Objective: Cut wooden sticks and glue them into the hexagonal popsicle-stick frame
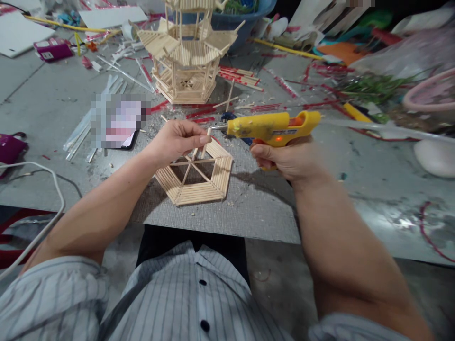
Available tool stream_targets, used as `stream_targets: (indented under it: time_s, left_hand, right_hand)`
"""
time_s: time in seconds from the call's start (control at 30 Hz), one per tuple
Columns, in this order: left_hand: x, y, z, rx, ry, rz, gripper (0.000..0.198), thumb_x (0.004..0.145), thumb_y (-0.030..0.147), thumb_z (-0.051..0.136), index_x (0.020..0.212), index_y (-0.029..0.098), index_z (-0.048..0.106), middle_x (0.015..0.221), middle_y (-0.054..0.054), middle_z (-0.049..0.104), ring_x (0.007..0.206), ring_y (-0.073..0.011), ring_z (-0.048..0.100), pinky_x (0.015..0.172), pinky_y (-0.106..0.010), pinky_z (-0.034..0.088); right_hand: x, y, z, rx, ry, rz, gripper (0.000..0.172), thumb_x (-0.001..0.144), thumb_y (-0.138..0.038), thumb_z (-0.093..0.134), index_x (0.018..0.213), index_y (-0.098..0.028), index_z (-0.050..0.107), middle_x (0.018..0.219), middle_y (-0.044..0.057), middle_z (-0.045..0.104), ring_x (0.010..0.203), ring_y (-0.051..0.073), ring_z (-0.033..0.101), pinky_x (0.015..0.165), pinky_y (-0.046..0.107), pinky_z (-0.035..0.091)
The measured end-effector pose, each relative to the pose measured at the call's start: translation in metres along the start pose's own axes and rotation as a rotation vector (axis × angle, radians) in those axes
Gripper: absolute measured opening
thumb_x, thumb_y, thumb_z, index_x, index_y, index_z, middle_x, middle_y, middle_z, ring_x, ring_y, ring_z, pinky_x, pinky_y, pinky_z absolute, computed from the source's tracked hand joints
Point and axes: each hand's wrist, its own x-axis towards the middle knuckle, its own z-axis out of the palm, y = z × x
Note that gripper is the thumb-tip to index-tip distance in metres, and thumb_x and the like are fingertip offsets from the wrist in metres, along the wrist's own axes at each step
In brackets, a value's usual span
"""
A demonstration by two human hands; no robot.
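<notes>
My left hand (183,139) pinches a short wooden stick (209,134) upright above a hexagonal wooden frame (199,193). That frame is built from rows of thin sticks, with spokes crossing its open middle, and lies flat near the table edge. In my right hand (284,158) is a yellow hot glue gun (263,125), its orange light lit and a clear glue stick (355,127) trailing from the back. The metal nozzle points left, at or very near the top of the stick. Whether the two touch I cannot tell.
A tiered wooden pagoda model (188,57) stands behind my hands. Left of it lie a phone (122,123) and several clear glue sticks (80,125). Red wrappers, loose sticks (241,77) and a blue basin (245,23) fill the back. A white cable (53,173) runs along the left.
</notes>
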Motion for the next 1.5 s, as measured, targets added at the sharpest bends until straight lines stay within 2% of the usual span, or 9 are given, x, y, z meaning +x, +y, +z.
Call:
stream_targets:
  time_s: [0.17, 0.4, 0.6, 0.9, 1.1, 1.23, 1.37, 1.5]
  left_hand:
    - [0.0, 0.001, -0.004, 0.11, -0.073, -0.021, 0.012, 0.074, 0.022, 0.071, 0.068, 0.012, 0.066, 0.046, 0.004, 0.048, 0.041, -0.0024, 0.033, 0.042, -0.019, 0.026]
    - [0.0, 0.01, -0.011, 0.364, -0.355, -0.052, 0.007, 0.067, 0.015, 0.07, 0.061, 0.013, 0.069, 0.049, 0.005, 0.056, 0.048, -0.0032, 0.044, 0.05, -0.017, 0.031]
    - [-0.004, 0.016, -0.002, 0.448, -0.436, -0.13, 0.008, 0.06, 0.007, 0.071, 0.058, 0.015, 0.07, 0.048, 0.006, 0.057, 0.047, -0.0042, 0.047, 0.05, -0.017, 0.029]
    - [-0.007, 0.013, 0.003, 0.489, -0.487, -0.124, 0.013, 0.059, 0.006, 0.069, 0.053, 0.018, 0.07, 0.045, 0.007, 0.057, 0.045, -0.0052, 0.046, 0.051, -0.019, 0.027]
    - [-0.006, 0.01, 0.004, 0.614, -0.493, -0.095, 0.009, 0.064, 0.012, 0.068, 0.058, 0.018, 0.072, 0.05, 0.005, 0.059, 0.049, -0.0065, 0.046, 0.055, -0.02, 0.029]
    - [-0.006, 0.01, 0.005, 0.73, -0.532, -0.082, 0.01, 0.067, 0.017, 0.065, 0.062, 0.019, 0.073, 0.052, 0.006, 0.059, 0.053, -0.0066, 0.047, 0.06, -0.02, 0.031]
    - [-0.007, 0.015, 0.006, 0.84, -0.602, -0.083, 0.016, 0.074, 0.023, 0.06, 0.073, 0.017, 0.075, 0.061, 0.005, 0.064, 0.06, -0.007, 0.051, 0.066, -0.02, 0.033]
    - [-0.007, 0.019, 0.008, 0.92, -0.631, -0.069, 0.019, 0.075, 0.022, 0.057, 0.076, 0.017, 0.075, 0.065, 0.005, 0.066, 0.061, -0.0063, 0.051, 0.065, -0.019, 0.033]
  right_hand:
    - [0.0, -0.006, -0.002, 0.139, 0.033, -0.005, 0.045, 0.033, -0.043, 0.091, 0.056, -0.019, 0.062, 0.047, -0.002, 0.057, 0.031, 0.006, 0.039, 0.03, 0.023, 0.026]
    - [0.005, -0.005, -0.009, 0.12, 0.132, -0.066, 0.047, 0.034, -0.049, 0.09, 0.057, -0.021, 0.06, 0.051, -0.003, 0.059, 0.032, 0.005, 0.038, 0.034, 0.025, 0.032]
    - [0.006, -0.002, -0.009, 0.108, 0.129, -0.052, 0.049, 0.032, -0.049, 0.09, 0.056, -0.021, 0.059, 0.049, -0.003, 0.058, 0.033, 0.006, 0.04, 0.032, 0.024, 0.029]
    - [0.006, -0.001, -0.01, 0.106, 0.103, -0.059, 0.041, 0.037, -0.045, 0.091, 0.056, -0.021, 0.063, 0.051, -0.001, 0.06, 0.032, 0.007, 0.04, 0.031, 0.026, 0.029]
    - [0.006, -0.002, -0.007, 0.098, 0.105, -0.057, 0.045, 0.033, -0.047, 0.091, 0.055, -0.02, 0.062, 0.049, -0.001, 0.059, 0.031, 0.006, 0.039, 0.031, 0.025, 0.03]
    - [0.008, 0.0, -0.009, 0.088, 0.103, -0.052, 0.045, 0.034, -0.047, 0.09, 0.055, -0.021, 0.062, 0.05, -0.002, 0.059, 0.032, 0.006, 0.04, 0.031, 0.024, 0.029]
    - [0.009, 0.001, -0.009, 0.084, 0.103, -0.051, 0.046, 0.031, -0.05, 0.09, 0.055, -0.022, 0.061, 0.049, -0.002, 0.059, 0.034, 0.007, 0.041, 0.03, 0.023, 0.028]
    - [0.009, 0.002, -0.009, 0.088, 0.098, -0.042, 0.047, 0.03, -0.049, 0.09, 0.056, -0.022, 0.062, 0.05, -0.003, 0.06, 0.032, 0.007, 0.041, 0.028, 0.023, 0.029]
